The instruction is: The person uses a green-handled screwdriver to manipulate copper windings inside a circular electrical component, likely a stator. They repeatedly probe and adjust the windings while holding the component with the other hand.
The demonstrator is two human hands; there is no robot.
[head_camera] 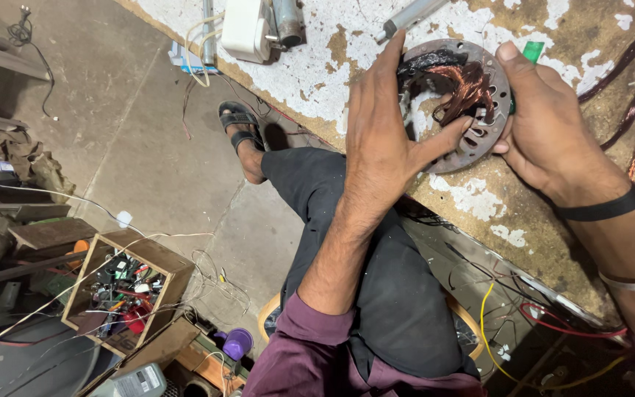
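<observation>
Up on the worn table (553,220), a round metal motor core (458,103) with copper wire (464,87) wound through it sits between both hands. The left hand (380,140) grips its near edge, thumb pressed against the rim, while the right hand (545,125) clasps the far edge, thumb on top, with something green (532,50) tucked behind its fingers

Rusty metal stator (472,140), glossy copper windings (464,84)
</observation>
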